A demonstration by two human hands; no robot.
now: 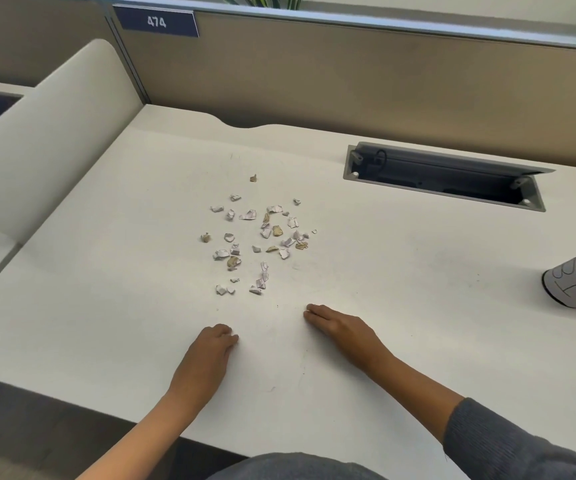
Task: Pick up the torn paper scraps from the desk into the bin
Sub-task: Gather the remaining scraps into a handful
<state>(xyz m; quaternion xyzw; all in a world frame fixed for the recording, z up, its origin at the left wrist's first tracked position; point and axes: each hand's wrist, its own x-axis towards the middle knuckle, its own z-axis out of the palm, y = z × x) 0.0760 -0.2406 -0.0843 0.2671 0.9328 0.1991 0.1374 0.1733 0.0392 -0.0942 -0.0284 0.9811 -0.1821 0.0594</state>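
Torn paper scraps (258,237), small crumpled white, pale lilac and tan bits, lie scattered in a loose patch at the middle of the white desk top (400,271); the patch runs longer from 12 o'clock to 6 o'clock than across, with one tan scrap lying alone at its 12 o'clock end. The small grey cylindrical bin (573,282) stands at 3 o'clock from the scraps, well apart from them at the picture's right edge, appearing tilted with its mouth toward 1 o'clock and paper bits visible inside. Both hands rest on the desk at 6 o'clock from the scraps, apart from each other and touching no paper. The left hand (210,351) lies with fingers loosely curled and holds nothing. The right hand (340,329) lies flat, its fingers straight and pointing toward 10 o'clock. A grey open cable hatch (445,176) sits at 2 o'clock, near the brown partition (348,81).
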